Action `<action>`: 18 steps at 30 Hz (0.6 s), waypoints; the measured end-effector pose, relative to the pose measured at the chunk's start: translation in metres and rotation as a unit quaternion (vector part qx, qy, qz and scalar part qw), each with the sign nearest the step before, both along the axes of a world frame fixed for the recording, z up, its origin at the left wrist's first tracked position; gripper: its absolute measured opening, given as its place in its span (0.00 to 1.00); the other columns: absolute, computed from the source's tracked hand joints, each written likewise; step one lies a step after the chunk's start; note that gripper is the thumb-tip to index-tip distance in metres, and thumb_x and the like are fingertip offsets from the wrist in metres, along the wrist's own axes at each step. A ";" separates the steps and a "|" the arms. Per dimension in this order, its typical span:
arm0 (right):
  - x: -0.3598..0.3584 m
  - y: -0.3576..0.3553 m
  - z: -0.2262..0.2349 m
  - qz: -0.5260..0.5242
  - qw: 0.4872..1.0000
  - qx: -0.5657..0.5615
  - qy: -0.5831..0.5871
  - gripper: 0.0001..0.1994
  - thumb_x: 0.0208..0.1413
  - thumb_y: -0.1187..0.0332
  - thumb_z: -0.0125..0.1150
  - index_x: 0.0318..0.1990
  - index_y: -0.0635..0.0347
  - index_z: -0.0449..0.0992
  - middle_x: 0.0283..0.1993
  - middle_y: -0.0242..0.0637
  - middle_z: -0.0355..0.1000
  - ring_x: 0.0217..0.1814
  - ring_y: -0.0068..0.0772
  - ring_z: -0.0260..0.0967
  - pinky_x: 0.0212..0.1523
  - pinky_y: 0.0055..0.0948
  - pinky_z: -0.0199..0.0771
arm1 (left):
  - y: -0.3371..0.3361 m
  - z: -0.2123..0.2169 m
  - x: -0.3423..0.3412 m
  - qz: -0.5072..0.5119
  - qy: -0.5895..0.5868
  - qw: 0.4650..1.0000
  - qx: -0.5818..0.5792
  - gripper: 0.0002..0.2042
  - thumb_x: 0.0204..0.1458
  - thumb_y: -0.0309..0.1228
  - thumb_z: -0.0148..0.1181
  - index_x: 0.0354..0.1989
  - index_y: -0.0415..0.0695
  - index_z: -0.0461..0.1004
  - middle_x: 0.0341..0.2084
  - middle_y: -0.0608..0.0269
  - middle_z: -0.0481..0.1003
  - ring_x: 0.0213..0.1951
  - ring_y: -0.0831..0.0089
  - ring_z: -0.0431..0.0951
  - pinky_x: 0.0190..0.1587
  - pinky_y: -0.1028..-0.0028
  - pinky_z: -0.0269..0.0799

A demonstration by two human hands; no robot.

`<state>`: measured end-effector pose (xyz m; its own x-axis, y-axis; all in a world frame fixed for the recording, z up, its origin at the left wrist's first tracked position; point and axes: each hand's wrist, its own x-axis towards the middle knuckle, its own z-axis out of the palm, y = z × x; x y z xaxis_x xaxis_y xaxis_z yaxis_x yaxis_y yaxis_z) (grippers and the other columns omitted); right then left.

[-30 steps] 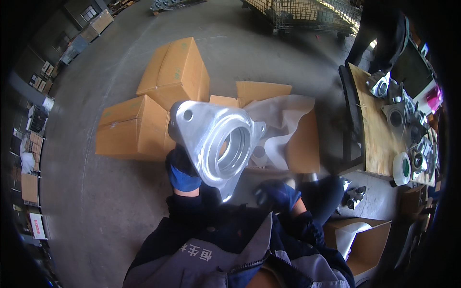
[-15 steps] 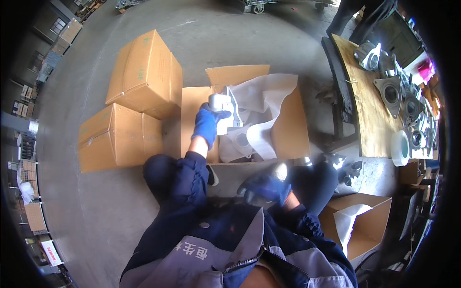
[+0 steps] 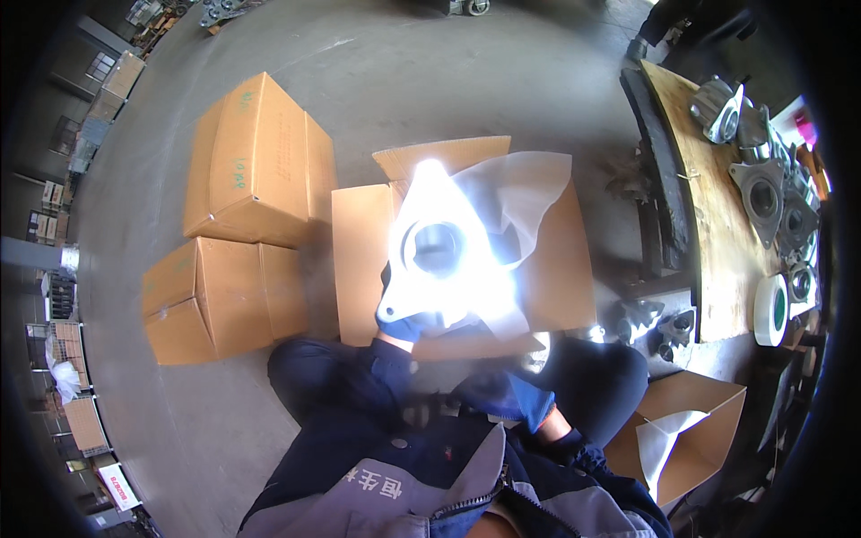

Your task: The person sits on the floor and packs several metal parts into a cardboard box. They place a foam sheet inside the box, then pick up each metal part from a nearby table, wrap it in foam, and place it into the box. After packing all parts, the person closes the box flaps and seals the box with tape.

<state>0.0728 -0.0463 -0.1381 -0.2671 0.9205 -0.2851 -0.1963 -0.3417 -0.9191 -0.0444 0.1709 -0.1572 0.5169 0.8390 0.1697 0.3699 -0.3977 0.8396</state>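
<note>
Silvery metal, partly lost in glare, is presented by the triangular flanged part (image 3: 465, 269), which is gripped from beneath by the gloved left hand (image 3: 401, 325) and seen against the open carton (image 3: 558, 269). The right hand (image 3: 502, 394) is blurred near the lap; whether anything is held by it cannot be told. The part could be dropped if its smooth metal slipped in the glove, or the white sheet (image 3: 538, 193) could be snagged by a corner.
</note>
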 end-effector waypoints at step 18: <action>0.002 -0.003 -0.011 -0.003 0.999 -0.025 -0.044 0.14 0.61 0.64 0.61 0.50 0.60 0.79 0.43 0.47 0.78 0.43 0.41 0.77 0.50 0.33 0.76 | 0.079 -0.055 0.004 -0.004 -0.266 0.855 -0.445 0.24 0.49 0.32 0.69 0.54 0.39 0.72 0.44 0.58 0.79 0.43 0.66 0.81 0.44 0.69 0.79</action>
